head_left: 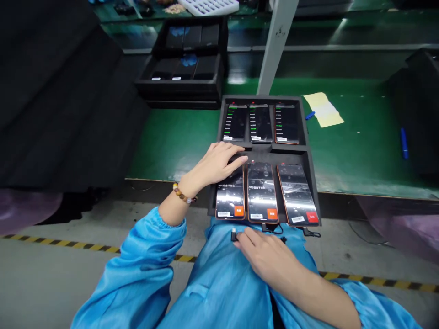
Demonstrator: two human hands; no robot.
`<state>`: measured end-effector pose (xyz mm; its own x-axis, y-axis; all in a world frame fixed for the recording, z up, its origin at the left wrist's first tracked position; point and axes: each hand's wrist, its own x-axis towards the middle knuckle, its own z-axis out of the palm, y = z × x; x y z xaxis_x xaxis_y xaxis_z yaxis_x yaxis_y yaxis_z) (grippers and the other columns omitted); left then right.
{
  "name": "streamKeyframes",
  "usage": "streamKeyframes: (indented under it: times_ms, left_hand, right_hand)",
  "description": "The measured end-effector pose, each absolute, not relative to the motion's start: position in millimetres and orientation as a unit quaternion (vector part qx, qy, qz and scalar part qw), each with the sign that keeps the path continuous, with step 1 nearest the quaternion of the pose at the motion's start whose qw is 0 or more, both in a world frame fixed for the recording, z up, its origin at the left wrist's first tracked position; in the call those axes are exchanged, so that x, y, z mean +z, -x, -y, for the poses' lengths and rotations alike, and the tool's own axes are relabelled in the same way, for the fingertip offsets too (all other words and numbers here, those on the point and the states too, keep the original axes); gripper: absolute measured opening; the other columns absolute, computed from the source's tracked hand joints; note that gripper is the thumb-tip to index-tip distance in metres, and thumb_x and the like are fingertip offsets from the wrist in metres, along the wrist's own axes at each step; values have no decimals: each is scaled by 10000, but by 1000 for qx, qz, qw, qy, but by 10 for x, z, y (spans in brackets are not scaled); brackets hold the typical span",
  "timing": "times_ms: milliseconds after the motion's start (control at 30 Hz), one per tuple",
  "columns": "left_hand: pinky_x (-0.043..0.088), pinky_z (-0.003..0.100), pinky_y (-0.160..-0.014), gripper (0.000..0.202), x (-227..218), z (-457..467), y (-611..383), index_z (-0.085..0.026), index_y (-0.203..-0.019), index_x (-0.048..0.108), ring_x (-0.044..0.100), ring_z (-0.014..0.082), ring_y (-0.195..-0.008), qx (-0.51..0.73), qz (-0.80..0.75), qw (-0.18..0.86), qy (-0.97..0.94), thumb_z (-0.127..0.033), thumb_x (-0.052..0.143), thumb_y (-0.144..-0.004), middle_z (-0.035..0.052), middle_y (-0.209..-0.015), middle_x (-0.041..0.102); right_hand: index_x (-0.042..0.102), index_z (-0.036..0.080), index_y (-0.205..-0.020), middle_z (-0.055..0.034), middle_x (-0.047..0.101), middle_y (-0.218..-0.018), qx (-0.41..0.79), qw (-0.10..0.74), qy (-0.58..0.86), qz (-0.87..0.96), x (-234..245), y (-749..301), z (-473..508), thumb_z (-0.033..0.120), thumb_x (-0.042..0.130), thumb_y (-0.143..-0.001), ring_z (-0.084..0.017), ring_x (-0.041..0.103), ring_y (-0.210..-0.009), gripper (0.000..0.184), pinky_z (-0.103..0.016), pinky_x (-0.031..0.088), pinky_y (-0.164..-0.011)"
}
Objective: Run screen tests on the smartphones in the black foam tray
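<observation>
A black foam tray (312,157) sits at the near edge of the green bench and holds two rows of three phones. My left hand (216,162) lies on the top end of the near-left phone (230,196), fingers curled over it. My right hand (264,251) is below the tray over my lap, pinching a small black cable plug (234,235) just under that phone's bottom end. The near-middle phone (262,192) and near-right phone (297,194) have black cables plugged in. The far row of phones (260,122) shows lit lists.
A second black tray with dark phones (181,68) stands further back on the left. A yellow paper (324,109) and a blue pen (404,142) lie on the green mat to the right. A white post (277,41) rises behind the tray. Yellow-black tape (85,246) marks the floor.
</observation>
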<state>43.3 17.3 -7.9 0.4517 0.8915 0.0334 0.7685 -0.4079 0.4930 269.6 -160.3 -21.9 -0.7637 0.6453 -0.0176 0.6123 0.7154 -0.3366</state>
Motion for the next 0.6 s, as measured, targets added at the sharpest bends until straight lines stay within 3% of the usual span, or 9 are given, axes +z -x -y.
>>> streamKeyframes:
  times_ms: [167,333,600]
  left_hand:
    - [347,441,-1204,461,-187,-120,-357,-210,-1394,655,689,234,-1184,180,-502,222,-816,-522,430,-1139,66,-1244,778]
    - [345,432,-1179,480,-181,-110,-328,-214,-1436,619,706,218,-1071,196,-508,238,-804,-529,406,-1144,34,-1053,786]
    - [336,439,-1146,450,-195,-118,-329,-250,-1426,608,713,210,-1028,211,-510,260,-792,-541,426,-1134,11,-1054,799]
  right_hand:
    - [571,229,-944,4,698,-772,150,1,349,925,-287,-2496,1530,312,516,-1148,-175,717,-622,227,-335,336,-480]
    - [570,241,-977,0,728,-820,154,-9,366,918,-300,-2508,1520,289,497,-1150,-195,733,-617,194,-354,376,-494]
    - [578,240,-1029,-17,764,-898,190,-17,399,897,-268,-2501,1503,245,483,-1150,-210,766,-671,154,-336,437,-520]
